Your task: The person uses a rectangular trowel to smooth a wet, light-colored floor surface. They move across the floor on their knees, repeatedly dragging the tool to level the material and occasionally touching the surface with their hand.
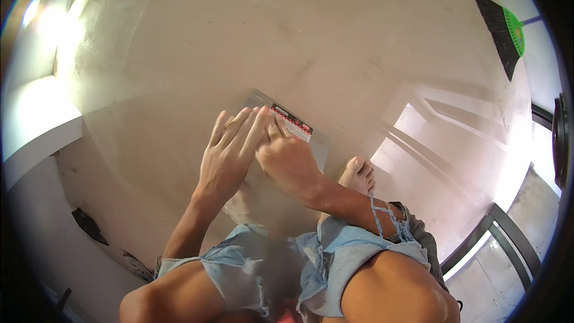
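Just ahead of my feet, a flat grey rectangular thing (321,149) lies at a slant on the floor. Near its upper edge it bears a red, black and white label (293,123). My hands cover much of it, so its kind cannot be made out. My left hand (232,146) reaches over its left part, open, with fingers stretched out and slightly apart. Against the left fingers, my right hand (287,157) is mostly closed, its fingers bent and their tips partly hidden. Whatever the right fingers hold, if anything, stays out of sight.
My bare right foot (357,174) rests beside the grey thing; the left foot (239,204) is below my left hand. A black-and-green broom head (505,36) leans at the far right. Dark frame bars (505,242) stand at right, a white ledge (42,128) at left.
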A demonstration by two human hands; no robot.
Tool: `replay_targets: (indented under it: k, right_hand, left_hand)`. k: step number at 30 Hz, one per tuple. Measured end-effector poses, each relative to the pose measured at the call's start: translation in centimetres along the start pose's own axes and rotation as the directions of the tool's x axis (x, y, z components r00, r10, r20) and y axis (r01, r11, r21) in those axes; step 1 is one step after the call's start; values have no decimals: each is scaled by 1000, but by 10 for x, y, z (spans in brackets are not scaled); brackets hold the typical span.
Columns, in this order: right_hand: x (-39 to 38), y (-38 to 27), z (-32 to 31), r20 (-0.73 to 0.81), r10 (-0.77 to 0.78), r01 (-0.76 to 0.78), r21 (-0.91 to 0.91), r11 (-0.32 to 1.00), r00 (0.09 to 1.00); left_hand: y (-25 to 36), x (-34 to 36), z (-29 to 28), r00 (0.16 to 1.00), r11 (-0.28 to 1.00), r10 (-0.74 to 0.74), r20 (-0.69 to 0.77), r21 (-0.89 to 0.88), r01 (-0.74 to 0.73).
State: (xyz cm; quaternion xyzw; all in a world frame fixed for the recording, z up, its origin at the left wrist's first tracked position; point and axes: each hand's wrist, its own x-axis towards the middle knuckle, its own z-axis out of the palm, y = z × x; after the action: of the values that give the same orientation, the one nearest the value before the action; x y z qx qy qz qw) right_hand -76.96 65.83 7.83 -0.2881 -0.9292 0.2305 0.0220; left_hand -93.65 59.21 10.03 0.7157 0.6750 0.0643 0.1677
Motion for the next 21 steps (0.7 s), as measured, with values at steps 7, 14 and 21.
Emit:
replay_targets:
  k: [7,14,21]
  right_hand:
    - [-85,23,10,-7,-67,66,-68,995,998]
    - [-91,9,27,39,-90,95,-176,980,995]
    - [-89,12,42,-20,-159,149,-247,958,987]
  left_hand:
    - [-20,-16,4,982,986,155,108,38,-160]
    - [-10,-13,32,979,976,191,76,90,-197]
    - [-18,-34,38,983,980,180,49,77,-183]
